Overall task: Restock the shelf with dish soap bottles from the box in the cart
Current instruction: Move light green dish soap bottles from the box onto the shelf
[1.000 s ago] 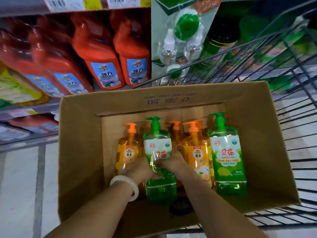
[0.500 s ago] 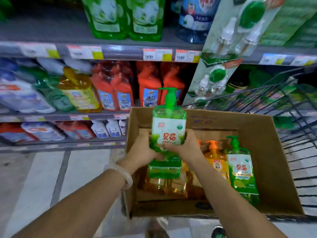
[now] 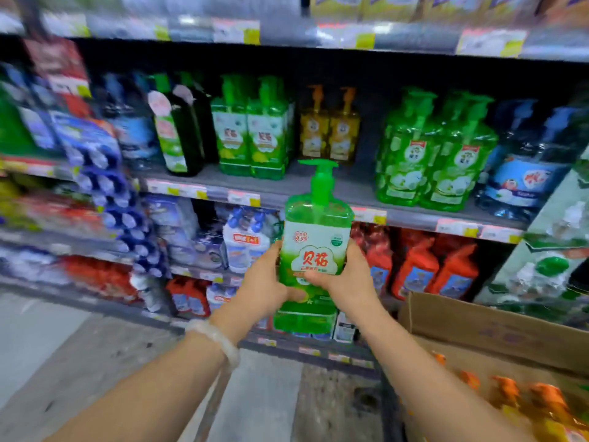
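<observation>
A green pump bottle of dish soap (image 3: 314,237) with a white and red label stands upright in the air in front of the shelves. My left hand (image 3: 264,283) grips its left side and my right hand (image 3: 347,279) grips its right side, thumbs across the label. The grey shelf (image 3: 287,183) behind it carries matching green bottles (image 3: 250,129) and orange pump bottles (image 3: 330,126). The cardboard box (image 3: 484,327) sits at the lower right with orange pump bottles (image 3: 526,400) inside.
More green bottles (image 3: 436,154) and a large blue bottle (image 3: 522,167) stand to the right on the same shelf. Red bottles (image 3: 427,263) fill the shelf below. A hanging strip of blue packs (image 3: 108,193) is at the left. Tiled floor (image 3: 95,355) lies below.
Both hands have lifted the green bottle out of the box and up to the left, toward the shelves. The view has swung up from the box to the shelf with matching bottles.
</observation>
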### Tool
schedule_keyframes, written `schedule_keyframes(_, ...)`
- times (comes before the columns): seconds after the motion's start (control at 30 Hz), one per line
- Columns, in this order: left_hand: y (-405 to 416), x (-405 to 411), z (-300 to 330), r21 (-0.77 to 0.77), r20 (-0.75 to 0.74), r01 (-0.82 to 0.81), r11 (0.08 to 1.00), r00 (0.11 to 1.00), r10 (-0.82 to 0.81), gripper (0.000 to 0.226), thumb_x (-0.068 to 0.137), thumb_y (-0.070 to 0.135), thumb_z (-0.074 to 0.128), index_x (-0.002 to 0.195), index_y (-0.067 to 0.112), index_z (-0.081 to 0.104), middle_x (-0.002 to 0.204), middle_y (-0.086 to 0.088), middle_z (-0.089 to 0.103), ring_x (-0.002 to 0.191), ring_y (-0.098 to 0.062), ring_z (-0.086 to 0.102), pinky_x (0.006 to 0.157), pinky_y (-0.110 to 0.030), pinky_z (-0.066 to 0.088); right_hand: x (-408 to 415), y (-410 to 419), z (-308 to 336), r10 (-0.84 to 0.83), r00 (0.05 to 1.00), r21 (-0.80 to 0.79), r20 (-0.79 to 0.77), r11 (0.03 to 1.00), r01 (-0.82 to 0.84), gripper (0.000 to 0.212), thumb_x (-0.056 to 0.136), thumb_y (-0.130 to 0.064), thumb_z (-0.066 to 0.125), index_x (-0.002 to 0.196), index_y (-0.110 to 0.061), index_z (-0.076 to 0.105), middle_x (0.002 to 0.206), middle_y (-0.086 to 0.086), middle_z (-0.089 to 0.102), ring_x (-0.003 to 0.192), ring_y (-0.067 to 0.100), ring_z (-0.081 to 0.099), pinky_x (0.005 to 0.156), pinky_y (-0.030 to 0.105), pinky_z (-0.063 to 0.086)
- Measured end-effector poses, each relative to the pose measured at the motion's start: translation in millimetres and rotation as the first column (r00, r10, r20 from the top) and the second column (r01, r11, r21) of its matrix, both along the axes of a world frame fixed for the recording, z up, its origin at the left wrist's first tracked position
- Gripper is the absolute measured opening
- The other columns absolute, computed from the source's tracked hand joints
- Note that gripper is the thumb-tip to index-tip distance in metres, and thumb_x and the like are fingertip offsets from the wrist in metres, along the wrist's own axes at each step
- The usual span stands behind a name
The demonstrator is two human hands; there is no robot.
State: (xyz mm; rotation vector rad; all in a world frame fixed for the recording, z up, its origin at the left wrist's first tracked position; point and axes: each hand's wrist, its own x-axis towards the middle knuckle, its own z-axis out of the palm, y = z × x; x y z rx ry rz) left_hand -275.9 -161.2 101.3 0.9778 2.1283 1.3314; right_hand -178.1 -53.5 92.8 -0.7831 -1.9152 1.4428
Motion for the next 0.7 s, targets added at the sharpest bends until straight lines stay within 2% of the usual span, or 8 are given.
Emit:
schedule_keyframes(0.13,-42.8,-45.5,14.5,0.033,-0.023,-0.065,0.997,0.998,0.065,0.084,0.059,-0.005,0.081,0.132,0.015,0.045,0.113,0.000,0.064,0.106,-0.019,0.059,0.092,-0.033,0.049,-57.4,-34.3,12.2,0.095,0.995,0.028,-0.024,0.995,-0.094,0.063,0.060,0.001,0.083,0.108,-0.021,0.048,0.093,-0.014,0.062,0.086,0.006,0.062,0.074,0.023,0.052)
schedule_keyframes(0.23,-55.0,-78.9,25.0,0.086,-0.025,-0.113,0.990,0.993,0.116,0.083,0.061,-0.008,0.080,0.132,0.016,0.046,0.115,-0.001,0.065,0.105,-0.018,0.060,0.092,-0.037,0.051,-98.4,-41.7,26.1,0.131,0.991,0.074,-0.018,0.989,-0.129,0.066,0.060,-0.002,0.084,0.115,-0.016,0.049,0.098,-0.008,0.062,0.089,0.011,0.063,0.081,0.031,0.052)
schedule_keyframes(0.33,-55.4,-114.8,33.1,0.123,-0.055,-0.152,0.981,0.986,0.160,0.084,0.063,-0.006,0.080,0.133,0.021,0.044,0.107,0.010,0.062,0.100,-0.011,0.058,0.082,-0.022,0.049,-137.6,-40.2,39.3,0.174,0.984,0.094,-0.048,0.981,-0.169,0.068,0.062,-0.001,0.082,0.118,-0.020,0.047,0.107,-0.006,0.063,0.097,0.013,0.062,0.086,0.034,0.052)
schedule_keyframes(0.4,-49.1,-141.2,38.1,0.138,-0.084,-0.162,0.977,0.981,0.174,0.085,0.063,-0.004,0.080,0.134,0.023,0.043,0.104,0.014,0.060,0.101,-0.009,0.057,0.074,-0.010,0.045,-164.4,-33.7,46.2,0.196,0.978,0.117,-0.066,0.975,-0.188,0.069,0.063,-0.001,0.081,0.118,-0.023,0.046,0.104,-0.010,0.062,0.094,0.008,0.061,0.084,0.029,0.051)
schedule_keyframes(0.47,-37.6,-170.9,42.2,0.152,-0.110,-0.170,0.974,0.976,0.188,0.085,0.063,-0.003,0.081,0.134,0.024,0.043,0.101,0.016,0.059,0.100,-0.008,0.058,0.073,-0.010,0.044,-193.4,-23.4,52.3,0.202,0.976,0.137,-0.079,0.972,-0.190,0.070,0.064,-0.003,0.082,0.122,-0.020,0.047,0.101,-0.015,0.060,0.091,0.005,0.059,0.081,0.025,0.049)
schedule_keyframes(0.57,-12.4,-218.0,49.2,0.186,-0.159,-0.171,0.968,0.967,0.201,0.084,0.063,-0.003,0.081,0.133,0.025,0.043,0.095,0.025,0.057,0.092,-0.001,0.057,0.072,-0.007,0.044,-238.9,-2.4,61.6,0.191,0.974,0.155,-0.121,0.973,-0.172,0.071,0.065,-0.002,0.081,0.125,-0.018,0.047,0.108,-0.009,0.062,0.097,0.009,0.060,0.085,0.029,0.050)
schedule_keyframes(0.63,7.5,-250.0,55.9,0.197,-0.194,-0.155,0.968,0.962,0.193,0.084,0.063,-0.003,0.081,0.133,0.026,0.042,0.097,0.028,0.056,0.095,-0.003,0.058,0.078,-0.014,0.045,-269.0,15.1,70.1,0.176,0.975,0.183,-0.134,0.972,-0.150,0.070,0.065,-0.003,0.081,0.123,-0.019,0.047,0.109,-0.009,0.062,0.098,0.009,0.060,0.085,0.028,0.049)
schedule_keyframes(0.7,26.4,-280.9,63.1,0.200,-0.208,-0.127,0.972,0.963,0.169,0.086,0.064,-0.002,0.080,0.134,0.030,0.040,0.100,0.031,0.056,0.096,0.001,0.058,0.076,-0.008,0.044,-297.3,33.2,78.3,0.154,0.979,0.210,-0.132,0.970,-0.125,0.068,0.064,-0.006,0.082,0.121,-0.020,0.048,0.107,-0.008,0.062,0.097,0.009,0.060,0.083,0.028,0.049)
